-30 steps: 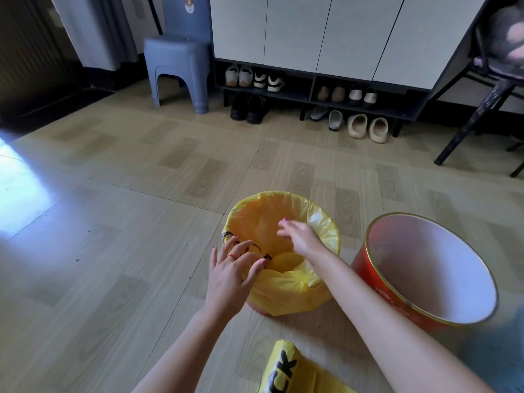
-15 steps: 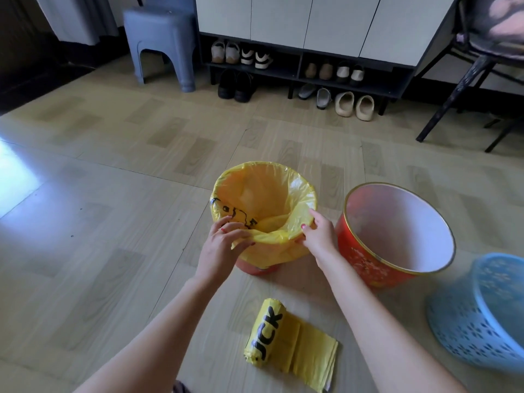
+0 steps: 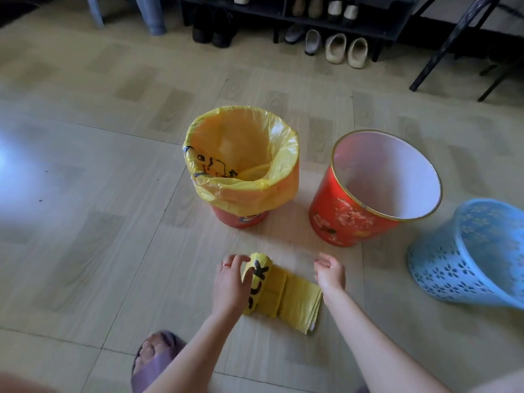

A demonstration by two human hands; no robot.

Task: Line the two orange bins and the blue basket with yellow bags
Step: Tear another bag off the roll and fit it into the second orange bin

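An orange bin (image 3: pixel 241 218) stands mid-floor with a yellow bag (image 3: pixel 241 163) folded over its rim. To its right is a second orange bin (image 3: pixel 348 219) with a gold rim and a bare white inside. A blue perforated basket (image 3: pixel 465 265) leans at the far right, with nothing in it. On the floor in front lies a roll of yellow bags (image 3: pixel 280 293), partly unrolled. My left hand (image 3: pixel 231 282) closes around the roll's left end. My right hand (image 3: pixel 330 272) hovers over the roll's right edge, fingers apart, holding nothing.
A shoe rack (image 3: pixel 312 12) with several pairs of shoes lines the back wall. Black chair legs (image 3: pixel 450 43) stand at the back right, grey stool legs (image 3: pixel 153 15) at the back left. My slippered foot (image 3: pixel 154 361) is at the bottom.
Both hands let go of the lined bin's bag and dropped back to the roll on the floor. The left hand took hold of the roll. The view tilted downward.
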